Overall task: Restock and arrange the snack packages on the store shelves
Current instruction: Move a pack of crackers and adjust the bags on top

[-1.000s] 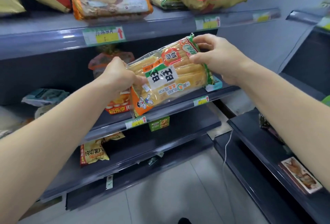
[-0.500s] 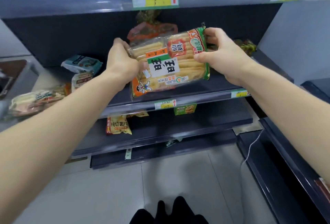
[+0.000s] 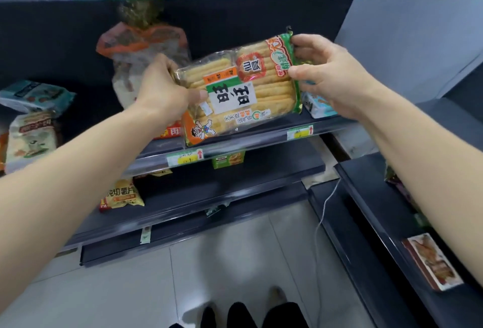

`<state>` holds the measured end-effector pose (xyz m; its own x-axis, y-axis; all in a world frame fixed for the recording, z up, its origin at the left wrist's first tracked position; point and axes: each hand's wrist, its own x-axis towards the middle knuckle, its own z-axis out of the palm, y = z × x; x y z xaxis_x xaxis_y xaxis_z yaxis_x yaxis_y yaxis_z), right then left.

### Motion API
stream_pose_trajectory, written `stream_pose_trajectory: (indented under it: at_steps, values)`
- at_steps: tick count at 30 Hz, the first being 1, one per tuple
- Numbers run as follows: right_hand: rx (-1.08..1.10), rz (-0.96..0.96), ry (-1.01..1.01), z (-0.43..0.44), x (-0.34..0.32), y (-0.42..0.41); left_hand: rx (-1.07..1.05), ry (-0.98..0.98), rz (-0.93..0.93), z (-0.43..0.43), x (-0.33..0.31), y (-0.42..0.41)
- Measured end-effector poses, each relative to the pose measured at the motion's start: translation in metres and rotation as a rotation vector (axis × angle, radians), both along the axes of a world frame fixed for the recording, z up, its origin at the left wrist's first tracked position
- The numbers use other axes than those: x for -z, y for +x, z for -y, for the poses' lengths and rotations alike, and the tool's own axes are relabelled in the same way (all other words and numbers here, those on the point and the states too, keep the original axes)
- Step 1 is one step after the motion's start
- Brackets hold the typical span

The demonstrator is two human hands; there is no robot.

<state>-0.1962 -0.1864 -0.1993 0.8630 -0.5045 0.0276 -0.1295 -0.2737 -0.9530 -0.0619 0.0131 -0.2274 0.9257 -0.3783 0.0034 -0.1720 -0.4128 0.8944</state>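
Shift: within the last second I carried the rice cracker pack in from out front of the rack to the middle shelf. My head dropped as well, so the top shelf showed only its price strip.
Grip: unchanged. My left hand clamped the pack's left end, thumb across the front film. My right hand pinched the green right end between thumb and curled fingers.
Position: the pack sat tilted, right end high and lower left corner down at the shelf's front lip. I could not tell whether that corner touched.
Neighbours: an orange-topped bag stood behind my left hand, a blue-and-white pack sat behind the right end, and a red pack was under my left wrist.
Meaning: my judgement was that transport was done and placing had begun. The pack was not yet set down or let go.
Pack, look: clear film over rows of pale golden crackers. It had a white label with bold black characters, a red seal, an orange cartoon corner and green trim. It looked full and flat, with no visible tears.
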Motion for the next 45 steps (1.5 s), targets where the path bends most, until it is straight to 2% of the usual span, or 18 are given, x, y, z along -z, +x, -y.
stream_pose_trajectory:
  at_steps: [10,15,22,26,29,33,35,38,40,43,45]
  values:
    - [0.011,0.027,0.052,0.094,0.014,-0.032,-0.073,0.002,0.044,0.098,0.009,-0.037]
    - [0.017,-0.01,0.108,0.134,0.029,-0.041,-0.114,-0.011,0.102,0.139,0.017,-0.054]
    - [-0.005,-0.066,0.174,0.177,0.055,-0.045,-0.108,0.027,0.089,0.177,0.032,-0.065]
    - [-0.051,-0.175,0.163,0.195,0.07,-0.045,-0.12,0.027,-0.029,0.189,0.04,-0.065]
    - [-0.04,-0.212,0.136,0.2,0.074,-0.043,-0.143,-0.079,-0.18,0.196,0.041,-0.064]
    - [0.06,-0.131,0.35,0.205,0.081,-0.029,-0.165,-0.214,-0.339,0.204,0.046,-0.064]
    - [0.048,-0.161,0.372,0.206,0.083,-0.021,-0.181,-0.225,-0.345,0.208,0.047,-0.062]
    - [0.159,-0.18,0.235,0.209,0.083,-0.009,-0.207,-0.144,-0.26,0.208,0.041,-0.05]
    - [0.203,-0.175,0.119,0.21,0.081,0.0,-0.193,-0.027,-0.109,0.21,0.034,-0.041]
    - [0.043,-0.224,-0.077,0.207,0.076,0.016,-0.102,0.093,0.113,0.22,0.025,-0.03]
    - [-0.031,-0.368,-0.303,0.205,0.072,0.026,-0.053,0.127,0.212,0.226,0.022,-0.02]
